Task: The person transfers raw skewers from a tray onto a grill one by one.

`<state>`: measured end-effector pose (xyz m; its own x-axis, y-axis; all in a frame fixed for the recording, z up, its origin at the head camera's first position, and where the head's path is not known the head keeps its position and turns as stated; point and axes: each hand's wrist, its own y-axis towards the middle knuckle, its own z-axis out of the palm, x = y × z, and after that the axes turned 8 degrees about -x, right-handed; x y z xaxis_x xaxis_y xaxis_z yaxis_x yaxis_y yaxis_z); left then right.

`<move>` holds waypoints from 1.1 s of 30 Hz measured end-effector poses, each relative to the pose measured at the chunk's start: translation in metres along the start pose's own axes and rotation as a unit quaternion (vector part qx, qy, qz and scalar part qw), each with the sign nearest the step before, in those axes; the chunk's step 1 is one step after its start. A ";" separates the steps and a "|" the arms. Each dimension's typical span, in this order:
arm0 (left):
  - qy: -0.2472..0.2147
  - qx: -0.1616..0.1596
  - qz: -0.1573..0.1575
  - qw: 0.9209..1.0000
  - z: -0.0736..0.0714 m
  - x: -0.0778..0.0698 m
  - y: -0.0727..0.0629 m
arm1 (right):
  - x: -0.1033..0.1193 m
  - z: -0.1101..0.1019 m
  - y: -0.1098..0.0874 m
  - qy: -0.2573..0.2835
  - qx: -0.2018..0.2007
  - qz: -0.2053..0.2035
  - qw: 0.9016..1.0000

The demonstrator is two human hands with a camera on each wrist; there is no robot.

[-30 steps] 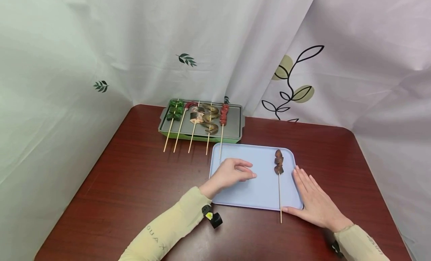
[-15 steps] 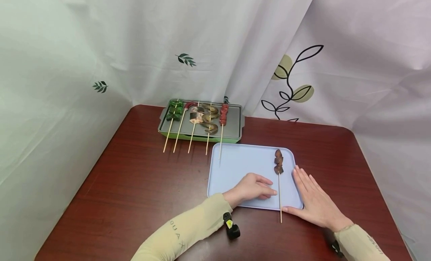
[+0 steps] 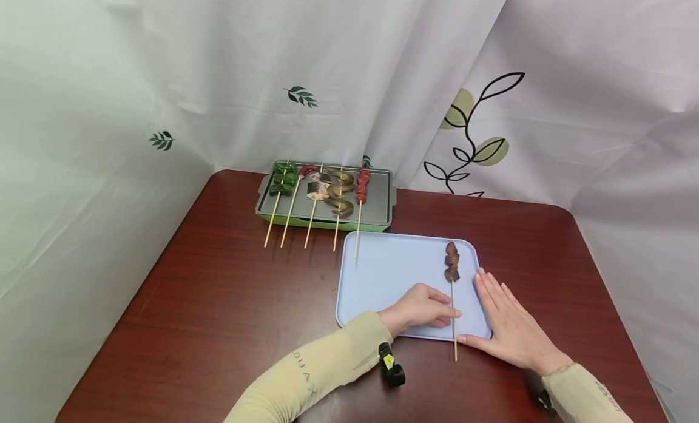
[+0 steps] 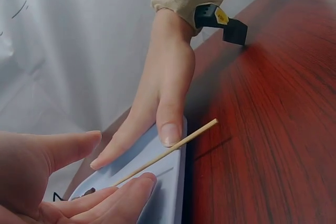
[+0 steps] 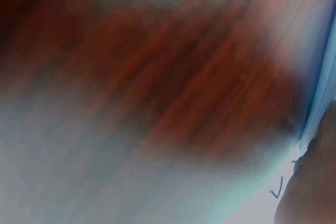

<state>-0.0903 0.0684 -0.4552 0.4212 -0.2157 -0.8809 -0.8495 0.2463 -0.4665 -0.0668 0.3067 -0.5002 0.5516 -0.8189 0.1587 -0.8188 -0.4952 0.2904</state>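
A brown meat skewer [image 3: 451, 262] lies on the right part of the pale blue tray [image 3: 382, 259], its bare stick poking over the front rim. My left hand [image 3: 417, 306] is over the tray at that stick, the thumb passing across it in the head view. In the left wrist view, thumb and fingers stand apart, with the stick [image 4: 184, 141] showing between them and not pinched. With straight, spread fingers, my right hand [image 3: 513, 332] rests at the tray's right edge, its thumb by the front corner. The right wrist view shows only a blurred bit of this hand [image 5: 312, 182].
Behind the tray stands a grey grill pan [image 3: 377, 213] on a green base. It bears several skewers, among them green pepper [image 3: 283, 179], brown curled pieces [image 3: 341, 192] and red meat [image 3: 363, 186]. The red meat's stick reaches over the tray. Curtains [image 3: 327, 59] close off the table's back.
My left hand has moved right and toward the front across the tray, reaching the brown meat skewer's stick. My right hand, the tray and the skewers have stayed put.
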 end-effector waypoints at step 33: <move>-0.059 0.006 0.018 0.998 0.004 0.000 0.005 | 0.003 -0.002 0.001 0.007 -0.003 0.006 1.000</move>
<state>-0.0931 0.0729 -0.4576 0.4251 -0.0929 -0.9004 -0.8615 0.2638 -0.4339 -0.0656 0.3048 -0.4980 0.5445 -0.8201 0.1761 -0.8240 -0.4838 0.2948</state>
